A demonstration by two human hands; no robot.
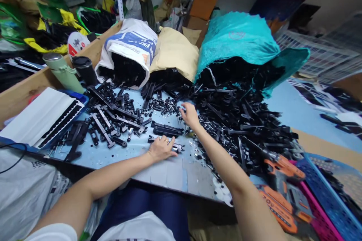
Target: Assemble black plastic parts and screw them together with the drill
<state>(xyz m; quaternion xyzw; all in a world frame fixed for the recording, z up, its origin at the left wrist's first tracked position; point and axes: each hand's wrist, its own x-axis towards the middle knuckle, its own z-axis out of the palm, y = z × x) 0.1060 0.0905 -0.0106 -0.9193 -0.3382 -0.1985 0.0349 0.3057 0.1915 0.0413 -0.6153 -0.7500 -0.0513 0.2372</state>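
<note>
White sleeve (55, 232), seemingly navy trousers (135, 205)

Around the fingers (183, 105) of two hands (161, 148), wrenches (101, 130) too many to count; beyond the fingers, three sacks (177, 51); to their left, one flask (63, 73) and one cup (84, 71).

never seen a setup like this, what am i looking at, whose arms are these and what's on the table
There's no machine: these are one person's bare hands, seen by a single camera worn on their head, looking forward and down. The light blue table bears black tool parts, many wrench-like, and small metal bits. Behind them, a white sack, a tan sack and a teal sack gape open. The left hand rests on a black-and-metal piece. The right hand is by the small bits; whether it pinches one, I can't tell. An orange drill lies at right.
</note>
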